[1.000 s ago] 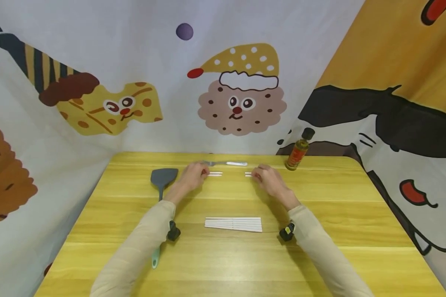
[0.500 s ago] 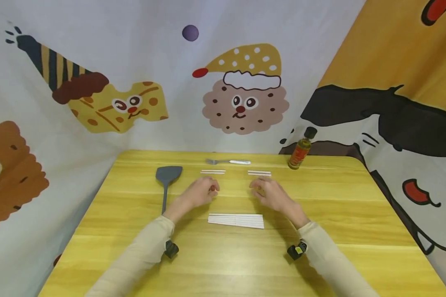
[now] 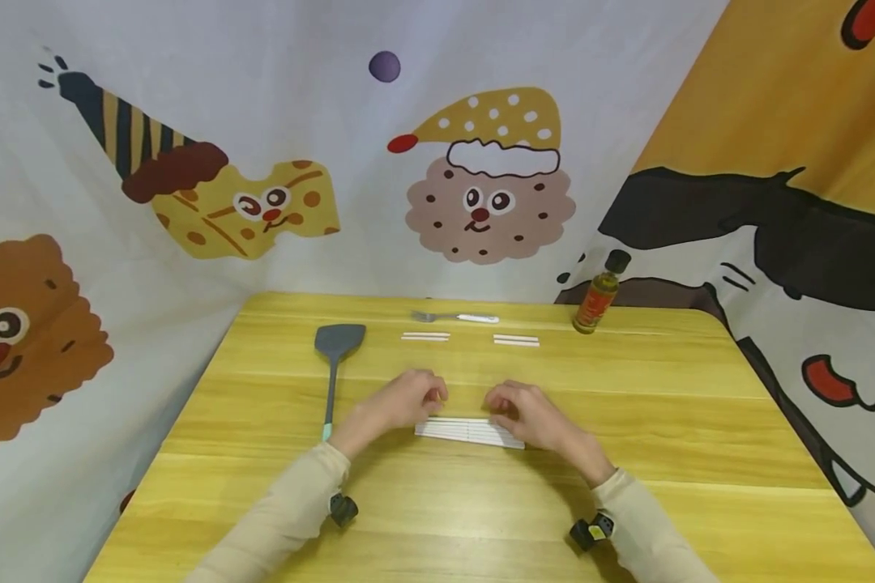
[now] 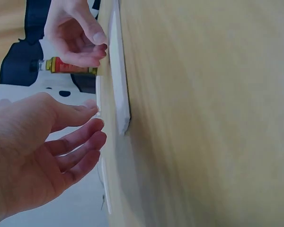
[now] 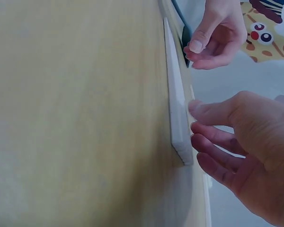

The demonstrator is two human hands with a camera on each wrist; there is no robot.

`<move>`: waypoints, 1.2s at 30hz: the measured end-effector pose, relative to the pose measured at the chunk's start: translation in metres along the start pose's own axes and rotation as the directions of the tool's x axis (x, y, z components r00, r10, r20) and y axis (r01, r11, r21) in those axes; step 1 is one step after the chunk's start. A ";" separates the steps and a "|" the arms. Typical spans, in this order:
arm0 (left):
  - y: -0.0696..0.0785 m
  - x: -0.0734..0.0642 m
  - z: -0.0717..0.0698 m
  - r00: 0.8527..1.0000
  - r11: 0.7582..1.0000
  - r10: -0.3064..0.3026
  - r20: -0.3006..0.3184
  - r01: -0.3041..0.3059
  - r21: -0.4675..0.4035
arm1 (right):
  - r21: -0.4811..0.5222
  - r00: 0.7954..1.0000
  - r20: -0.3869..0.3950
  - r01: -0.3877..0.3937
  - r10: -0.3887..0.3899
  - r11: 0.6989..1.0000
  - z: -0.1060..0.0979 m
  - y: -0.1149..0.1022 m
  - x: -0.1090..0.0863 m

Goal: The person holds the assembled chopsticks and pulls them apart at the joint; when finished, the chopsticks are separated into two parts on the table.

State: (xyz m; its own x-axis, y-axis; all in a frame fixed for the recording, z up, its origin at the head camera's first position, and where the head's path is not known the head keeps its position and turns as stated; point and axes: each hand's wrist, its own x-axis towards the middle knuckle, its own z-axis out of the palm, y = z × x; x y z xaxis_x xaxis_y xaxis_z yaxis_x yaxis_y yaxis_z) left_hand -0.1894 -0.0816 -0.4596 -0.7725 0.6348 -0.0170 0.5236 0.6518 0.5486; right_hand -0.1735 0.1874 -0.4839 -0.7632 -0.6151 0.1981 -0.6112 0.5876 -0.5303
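Observation:
Side by side in the middle of the table lies a row of thin white sticks (image 3: 474,438), two lengths meeting end to end. My left hand (image 3: 404,401) hovers at the row's left end, fingers loosely bent with nothing in them. At the right end is my right hand (image 3: 539,417), also holding nothing; from the head view I cannot tell if it touches the sticks. In the right wrist view its fingertips (image 5: 197,126) are close to the row's edge. Farther back lie two short groups of white sticks, a left group (image 3: 426,337) and a right group (image 3: 516,341).
A grey spatula (image 3: 340,340) with a pale green handle lies left of the sticks, partly behind the left forearm. A fork (image 3: 455,317) lies near the back edge. The bottle (image 3: 598,301) with a black cap stands at the back right, before a printed curtain (image 3: 364,275).
Both hands have let go of the two back stick groups and come toward me, down to the front row. Those groups stay on the table. The head view has shifted slightly.

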 end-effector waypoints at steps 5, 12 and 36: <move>0.001 0.000 0.006 1.000 1.000 0.025 -0.007 -0.025 -0.014 | 0.025 1.000 -0.008 0.004 -0.004 1.000 0.001 0.001 -0.001; 0.001 0.003 0.014 0.999 0.999 0.036 0.002 -0.036 -0.019 | -0.015 0.999 -0.031 0.031 -0.032 0.999 0.003 0.004 -0.001; 0.003 0.008 0.012 0.993 0.998 0.062 -0.100 -0.059 0.035 | -0.191 0.982 -0.126 0.116 -0.141 0.975 -0.001 0.013 0.008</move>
State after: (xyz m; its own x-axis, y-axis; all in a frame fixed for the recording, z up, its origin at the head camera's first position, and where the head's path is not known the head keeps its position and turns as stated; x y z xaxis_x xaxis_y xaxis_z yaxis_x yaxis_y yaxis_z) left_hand -0.1901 -0.0695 -0.4683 -0.7708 0.6291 0.1009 0.5802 0.6277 0.5189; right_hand -0.1879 0.1902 -0.4887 -0.6895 -0.6209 0.3729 -0.7241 0.6018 -0.3368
